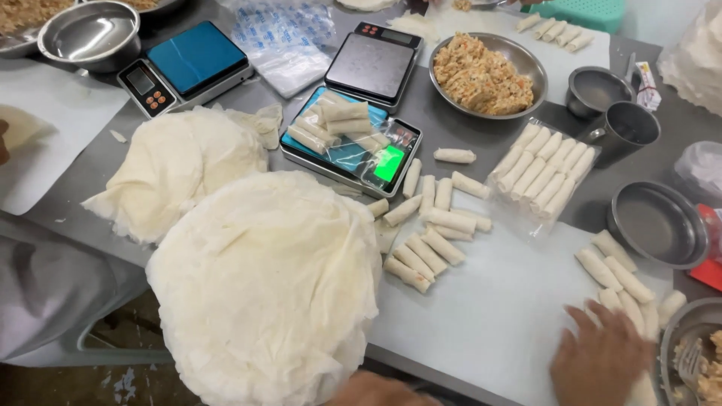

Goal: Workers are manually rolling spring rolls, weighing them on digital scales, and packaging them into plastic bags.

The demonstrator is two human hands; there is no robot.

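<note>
The right hand (598,361) lies flat, fingers spread, on pale rolled spring rolls (617,282) at the white board's (489,316) near corner; the left hand (380,391) barely shows, its fingers unreadable. Many rolls look finished, some bagged in a clear flat packet (541,177), others on a blue scale (350,143). A round stack of thin white wrappers (263,286) and a steel bowl of orange-flecked filling (485,75) remain.

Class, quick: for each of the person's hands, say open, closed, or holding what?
Left hand: only a sliver shows at the bottom edge by the wrapper stack; cannot tell.
Right hand: open, fingers spread, touching the spring rolls.
</note>
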